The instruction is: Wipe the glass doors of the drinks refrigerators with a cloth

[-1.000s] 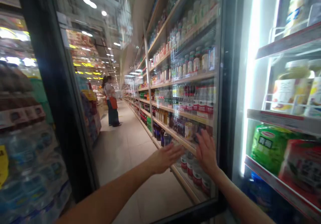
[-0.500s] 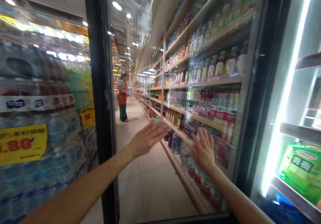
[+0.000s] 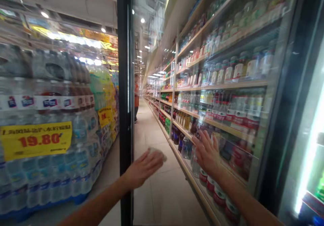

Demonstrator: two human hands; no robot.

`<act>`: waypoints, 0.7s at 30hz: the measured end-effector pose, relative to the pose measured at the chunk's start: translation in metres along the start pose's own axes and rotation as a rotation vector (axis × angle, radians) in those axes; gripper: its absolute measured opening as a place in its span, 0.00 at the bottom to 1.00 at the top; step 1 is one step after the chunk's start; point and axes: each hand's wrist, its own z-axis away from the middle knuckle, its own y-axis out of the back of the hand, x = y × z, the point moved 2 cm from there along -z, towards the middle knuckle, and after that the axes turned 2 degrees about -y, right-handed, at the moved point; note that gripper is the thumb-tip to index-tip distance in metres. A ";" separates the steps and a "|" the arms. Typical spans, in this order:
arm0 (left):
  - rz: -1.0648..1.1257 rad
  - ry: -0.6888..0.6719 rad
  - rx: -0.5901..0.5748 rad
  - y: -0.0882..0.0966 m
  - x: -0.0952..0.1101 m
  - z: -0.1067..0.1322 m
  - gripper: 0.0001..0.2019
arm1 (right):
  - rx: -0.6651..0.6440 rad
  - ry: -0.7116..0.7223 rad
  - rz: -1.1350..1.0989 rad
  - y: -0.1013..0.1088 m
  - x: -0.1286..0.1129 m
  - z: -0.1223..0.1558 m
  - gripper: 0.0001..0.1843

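My left hand [image 3: 144,168] lies against the glass door [image 3: 164,199], fingers stretched forward over a pale cloth [image 3: 162,153]. Only a thin edge of that cloth shows past the fingertips, and motion blurs it. Higher and to the right, my right hand [image 3: 206,151] is spread with its fingers apart, at the same glass, with nothing in it. Whether its whole palm touches the pane cannot be made out. A dark door frame [image 3: 124,118] runs upright just left of my left hand.
Stacked packs of bottled drinks [image 3: 53,118] with a yellow price sign [image 3: 36,140] stand at the left. Bottle-filled shelves [image 3: 222,84] show in the glass. Far down the aisle is a person in orange [image 3: 136,97]. A bright light strip [image 3: 307,161] glows at the right.
My left hand has moved down the glass with the cloth. The right hand stays in about the same spot. The view has turned left, so the door frame sits further right.
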 end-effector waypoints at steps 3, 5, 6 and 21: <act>-0.011 0.063 0.018 -0.002 0.002 0.001 0.21 | -0.008 0.026 -0.016 -0.003 -0.001 0.001 0.22; -0.090 0.393 0.151 -0.001 -0.009 -0.007 0.22 | 0.015 0.016 -0.018 -0.005 -0.001 -0.003 0.23; -0.125 0.536 0.223 -0.001 -0.012 -0.010 0.23 | 0.027 0.007 -0.016 -0.006 -0.001 -0.005 0.24; -0.032 0.062 0.116 -0.012 -0.002 -0.063 0.27 | 0.027 -0.008 -0.001 -0.004 0.012 -0.007 0.30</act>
